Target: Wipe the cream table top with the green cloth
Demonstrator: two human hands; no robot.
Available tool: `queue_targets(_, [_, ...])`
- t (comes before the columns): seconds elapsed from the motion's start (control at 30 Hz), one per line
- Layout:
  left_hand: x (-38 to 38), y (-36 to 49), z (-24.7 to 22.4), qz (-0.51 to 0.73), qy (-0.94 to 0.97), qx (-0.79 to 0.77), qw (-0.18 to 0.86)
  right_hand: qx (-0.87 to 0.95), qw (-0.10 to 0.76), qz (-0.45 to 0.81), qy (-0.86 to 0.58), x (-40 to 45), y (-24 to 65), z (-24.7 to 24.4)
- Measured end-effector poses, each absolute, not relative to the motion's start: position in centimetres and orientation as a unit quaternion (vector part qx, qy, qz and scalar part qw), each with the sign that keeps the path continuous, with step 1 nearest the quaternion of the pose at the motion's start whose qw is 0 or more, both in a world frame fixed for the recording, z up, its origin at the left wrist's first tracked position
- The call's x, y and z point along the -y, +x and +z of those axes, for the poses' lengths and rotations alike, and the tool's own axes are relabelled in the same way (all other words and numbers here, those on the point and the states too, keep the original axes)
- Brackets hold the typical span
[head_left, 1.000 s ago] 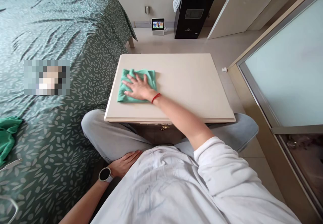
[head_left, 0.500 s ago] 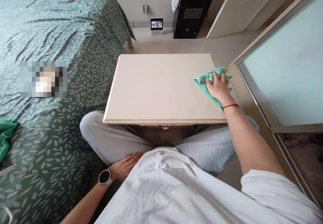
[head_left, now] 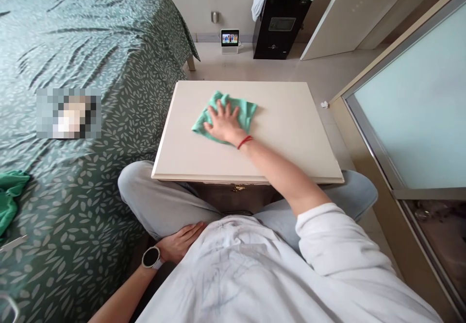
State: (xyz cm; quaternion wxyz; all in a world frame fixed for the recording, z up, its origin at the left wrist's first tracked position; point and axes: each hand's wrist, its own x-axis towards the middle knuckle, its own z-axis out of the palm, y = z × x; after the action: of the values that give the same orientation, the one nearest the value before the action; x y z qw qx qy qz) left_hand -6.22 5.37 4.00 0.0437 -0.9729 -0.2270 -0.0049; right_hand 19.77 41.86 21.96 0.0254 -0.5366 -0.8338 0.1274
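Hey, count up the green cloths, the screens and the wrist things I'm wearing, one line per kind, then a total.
Green cloths: 2, the cloth under the right hand on the cabinet top, and a second green cloth on the bed.
Screens: 1, the small lit screen on the floor.
Wrist items: 2, the red string and the watch by the left hand.
Total: 5

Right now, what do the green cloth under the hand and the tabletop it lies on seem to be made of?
The green cloth looks like soft, matte fabric, perhaps microfibre: it bunches into folds under the right hand. The tabletop appears to be cream painted or laminated wood: a smooth, even surface with a moulded front edge. Which of the two cannot be told.
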Motion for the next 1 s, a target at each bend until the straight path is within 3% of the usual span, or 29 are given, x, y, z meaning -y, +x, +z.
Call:
queue_targets(0.17, [-4.9, -6.5, 3.8, 0.009, -0.97, 0.244, 0.015, 0.916, -0.002, 0.151, -0.373, -39.9, 9.7, 23.0])
queue_targets(0.33, [-4.3, -6.9, 2.6, 0.032, -0.965, 0.259, -0.009, 0.923, 0.005, 0.163, -0.349, -42.9, 9.3, 23.1])
queue_targets(0.57, [-3.8, -7.3, 1.2, 0.007, -0.963, 0.269, -0.01, 0.849, 0.02, 0.151, -0.506, -47.5, 23.1, 22.7])
queue_targets(0.8, [-3.7, -7.4, 0.3, -0.012, -0.966, 0.257, 0.023, 0.756, 0.03, 0.105, -0.645, -45.1, 41.3, 20.5])
queue_targets(1.0, [-3.9, -7.3, 0.9, -0.012, -0.97, 0.243, 0.022, 0.661, 0.063, 0.09, -0.742, -47.9, 48.0, 20.6])
